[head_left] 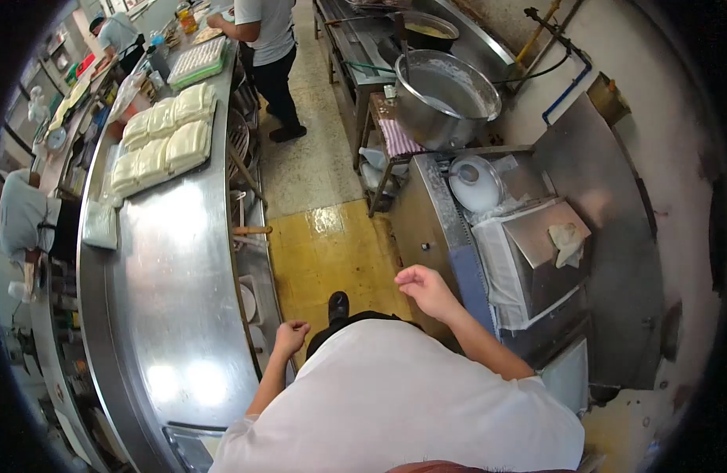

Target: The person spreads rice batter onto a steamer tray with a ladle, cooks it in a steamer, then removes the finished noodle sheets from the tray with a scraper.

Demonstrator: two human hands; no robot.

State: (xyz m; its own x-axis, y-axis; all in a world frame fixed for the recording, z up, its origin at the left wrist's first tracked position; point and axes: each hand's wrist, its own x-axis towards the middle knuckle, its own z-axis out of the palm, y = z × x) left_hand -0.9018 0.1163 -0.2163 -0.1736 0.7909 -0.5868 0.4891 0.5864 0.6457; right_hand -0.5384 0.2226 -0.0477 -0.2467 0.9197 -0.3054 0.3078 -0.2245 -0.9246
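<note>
My left hand (291, 337) hangs low beside the long steel counter (174, 276), apart from its edge. Its fingers are loosely curled in, with nothing visible in them. On the other side, my right hand (428, 290) is held out over the aisle, fingers extended and slightly bent, holding nothing. Nearest to it is the steel unit (426, 217) with a blue-grey panel along its front. A white cloth (501, 268) drapes over part of that unit, beside a metal box lid (549, 232) with a crumpled cloth (567, 243) on top.
White wrapped bundles (162, 142) lie in rows on the counter, with a green-edged tray (198, 63) beyond. A large steel pot (446, 98) stands on the right near a clear round lid (475, 183). Ahead, a person (269, 55) stands in the aisle; others work at left.
</note>
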